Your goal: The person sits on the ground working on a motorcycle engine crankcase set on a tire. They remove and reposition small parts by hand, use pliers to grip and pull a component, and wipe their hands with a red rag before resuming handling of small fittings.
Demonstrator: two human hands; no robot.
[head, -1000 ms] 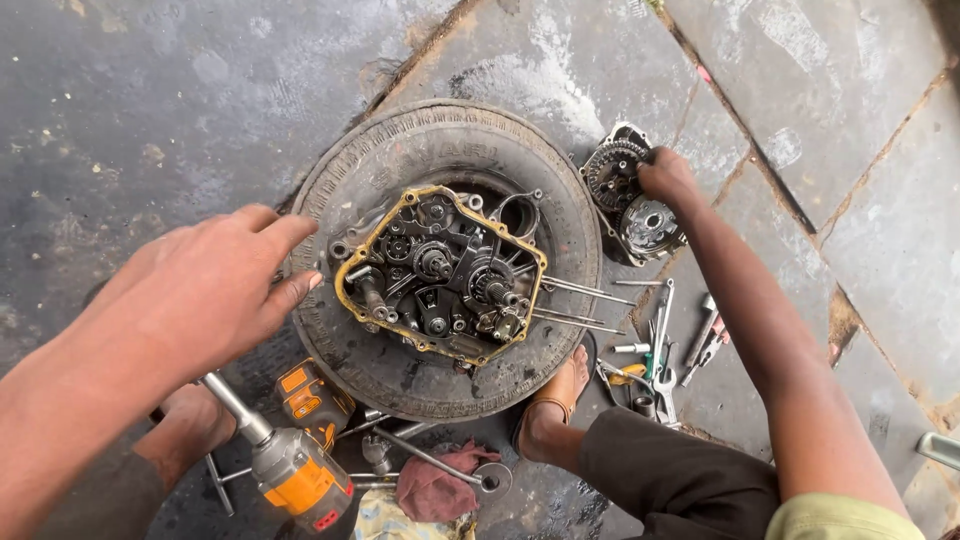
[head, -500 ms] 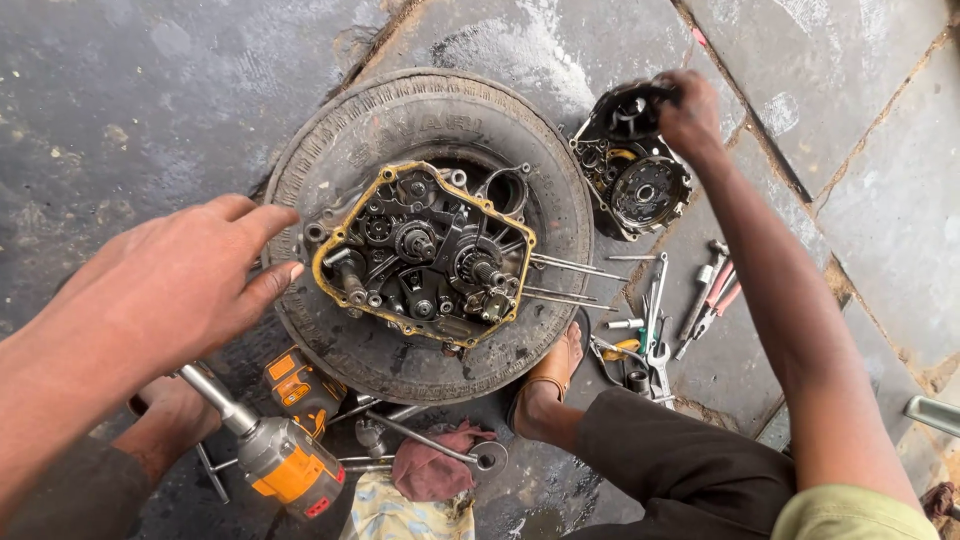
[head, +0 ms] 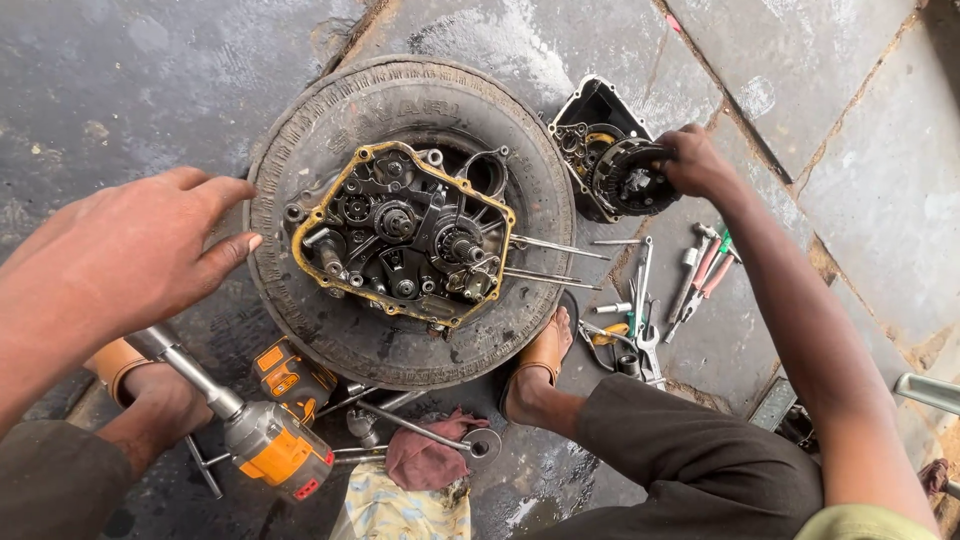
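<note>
A person is crouching on a stained concrete floor [head: 110, 90], looking down at one worn tyre [head: 300, 150] lying flat. The tyre is working as a cradle: one open engine case [head: 400, 235] with a yellow-edged rim is sitting in its centre hole, packed with gears and shafts facing up. Two long thin studs [head: 555, 248] are sticking out of the case toward 3 o'clock, lying nearly level across the tyre's rubber.

The left hand [head: 120, 255] is hovering at 9 o'clock of the tyre, fingers spread and released, the fingertips just over the tyre's outer edge, holding nothing.

The right hand [head: 695, 160] is reaching out to 2 o'clock of the tyre, where one dark cover shell [head: 590, 110] is lying open side up on the floor, just beside the tyre. A round clutch-like part [head: 630, 180] is sitting in this shell. The grip is closing on the right side of that round part, fingers curled around its edge. The shell's long axis is running from 11 o'clock to 5 o'clock.

At 7 o'clock of the tyre one orange and grey power driver [head: 270, 445] is lying with its long socket bar pointing toward 10 o'clock. One red rag [head: 425, 460] is lying just beside it. At 4 o'clock a loose scatter of spanners and screwdrivers [head: 690, 280] is lying on the floor; I cannot count them exactly. The person's sandalled foot [head: 540, 360] is touching the tyre at 5 o'clock.
</note>
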